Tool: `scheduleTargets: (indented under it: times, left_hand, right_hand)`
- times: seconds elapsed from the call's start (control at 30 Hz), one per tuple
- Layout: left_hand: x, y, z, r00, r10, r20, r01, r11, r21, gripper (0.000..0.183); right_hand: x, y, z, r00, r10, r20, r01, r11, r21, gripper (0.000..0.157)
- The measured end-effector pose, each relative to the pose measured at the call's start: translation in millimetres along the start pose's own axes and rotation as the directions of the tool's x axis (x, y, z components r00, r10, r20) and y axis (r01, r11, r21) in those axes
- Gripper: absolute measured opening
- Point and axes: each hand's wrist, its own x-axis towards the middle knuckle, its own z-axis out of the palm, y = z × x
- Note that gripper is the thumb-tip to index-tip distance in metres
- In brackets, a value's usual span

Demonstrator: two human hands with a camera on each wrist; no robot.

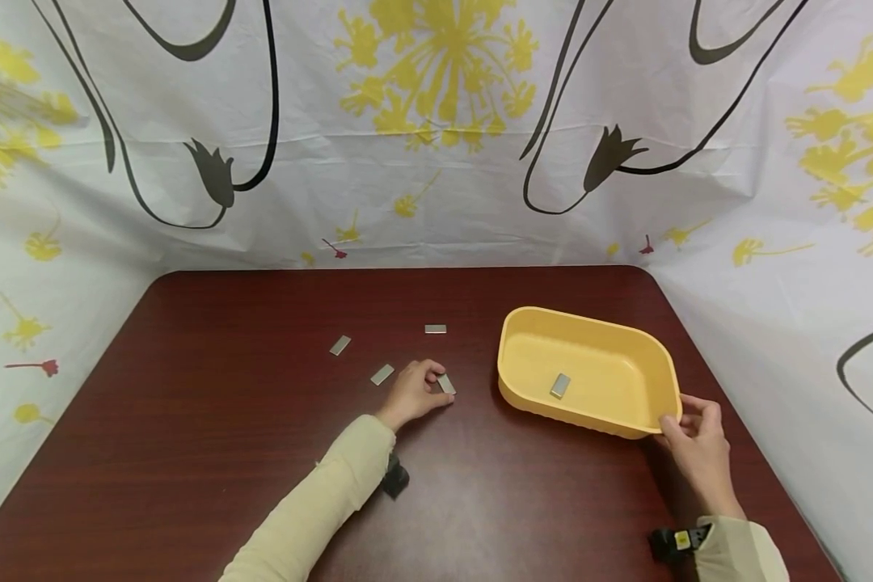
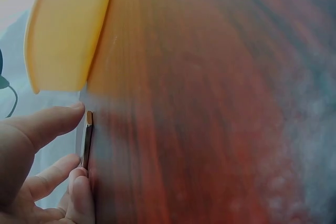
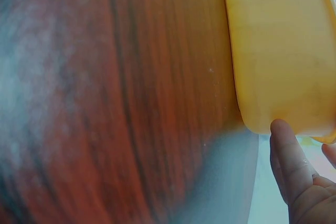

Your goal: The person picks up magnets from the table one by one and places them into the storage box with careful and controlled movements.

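Observation:
At mid-table my left hand [image 1: 416,394] pinches a small silvery rectangular block [image 1: 446,384] end to end between thumb and fingertips. Seen edge-on in the left wrist view, the same block [image 2: 87,139] is thin and close against the tabletop. My right hand [image 1: 701,449] grips the near right corner of a yellow plastic basin [image 1: 589,330], thumb at the rim and fingers around the outside. Inside the basin lies one similar block [image 1: 560,385]. The right wrist view shows the basin's outer wall [image 3: 283,51] with a fingertip against it.
Three more silvery blocks lie apart on the dark red wooden table [image 1: 211,453]: one at the back [image 1: 435,329], one at the left [image 1: 339,345], and one just left of my left hand [image 1: 381,374]. A flower-patterned white curtain [image 1: 436,202] hangs behind the table and at its sides.

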Motion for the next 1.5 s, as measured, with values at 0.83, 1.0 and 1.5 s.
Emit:
scheduleTargets:
  times: [0.83,1.0,1.5]
  left_hand:
    - [0.1,4.0,3.8,1.000,-0.028,-0.015,0.029,0.996,0.087,0.040]
    - [-0.3,5.4,3.5,0.999,-0.035,-0.011,0.036,0.996,0.087,0.038]
    - [-1.7,6.2,2.9,0.999,-0.026,-0.036,0.029,0.997,0.074,0.037]
  right_hand:
    - [-1.0,1.6,1.0,1.000,0.005,0.003,-0.005,1.000,-0.019,0.044]
    - [-1.1,1.4,1.3,1.000,0.009,0.003,-0.009,1.000,-0.028,0.045]
    - [-0.7,-0.4,1.2,1.000,0.012,0.014,-0.011,0.999,-0.030,0.046]
